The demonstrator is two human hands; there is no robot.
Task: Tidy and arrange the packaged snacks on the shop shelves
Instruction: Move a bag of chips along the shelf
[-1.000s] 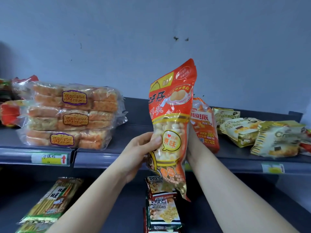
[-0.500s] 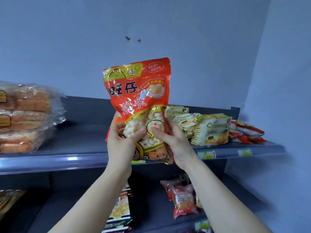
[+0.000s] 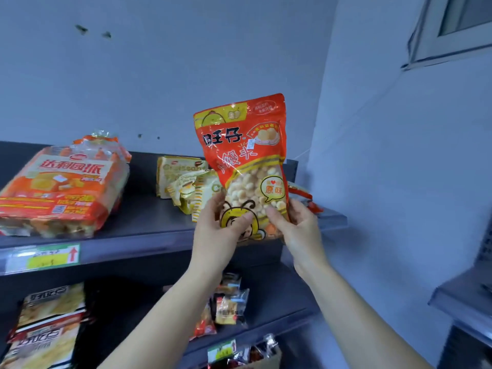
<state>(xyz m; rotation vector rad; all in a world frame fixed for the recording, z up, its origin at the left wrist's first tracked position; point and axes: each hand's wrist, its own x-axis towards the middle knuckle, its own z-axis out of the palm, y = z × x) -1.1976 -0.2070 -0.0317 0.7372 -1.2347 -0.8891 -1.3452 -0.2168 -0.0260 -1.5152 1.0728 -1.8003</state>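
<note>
Holding noted: tall red-orange plastic snack bag with a clear window showing small pale round puffs (image 3: 247, 161), upright, leaning slightly left, printed face toward the camera. It is carried in the air in front of the right end of the dark grey metal upper shelf (image 3: 149, 225), its bottom edge about level with the shelf's front lip. Whether the base touches the shelf cannot be told.

Hands: left hand (image 3: 215, 235) and right hand (image 3: 295, 230) are close together, each pinching a lower corner of the bag, thumbs on the front and fingers hidden behind it.

Just behind and left of the bag: a loose heap of yellow-and-white croissant packets (image 3: 186, 182). Behind its right edge: flat red wrappers (image 3: 306, 201), mostly hidden. Well to the left: a large orange multi-pack of cakes (image 3: 64, 187) lying flat. A yellow-and-green price label (image 3: 42, 258) sits on the shelf lip. Small mixed packets (image 3: 230, 306) lie on the shelf below.

Judgement, risks:
- The grip is low and the bag is tall, so it may fold or tip forward once let go and slide off the lip.
- Free space at this end looks narrow, and pushing the bag in could shove the croissant heap or bury the red wrappers.
- Loose puffs shift, so the base may not sit flat.
</note>
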